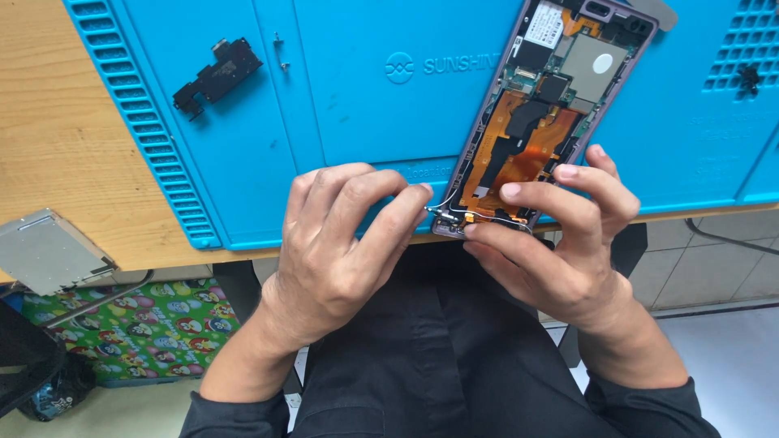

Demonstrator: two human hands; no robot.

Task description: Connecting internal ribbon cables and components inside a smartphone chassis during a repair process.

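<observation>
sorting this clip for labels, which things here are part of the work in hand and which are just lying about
In use:
opened phone
thin white cable
left hand
right hand
blue work mat

Lying about:
black part
small screw piece
metal plate
patterned cloth

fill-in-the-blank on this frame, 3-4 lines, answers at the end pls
1. The opened phone lies on a work mat coloured ____.
2. The left hand and the right hand both work at the phone's ____ end, by the table edge.
3. The black part lies on the mat to the ____ of the phone in the picture.
4. The table under the mat is made of ____.

Answers: blue; bottom; left; wood
</observation>
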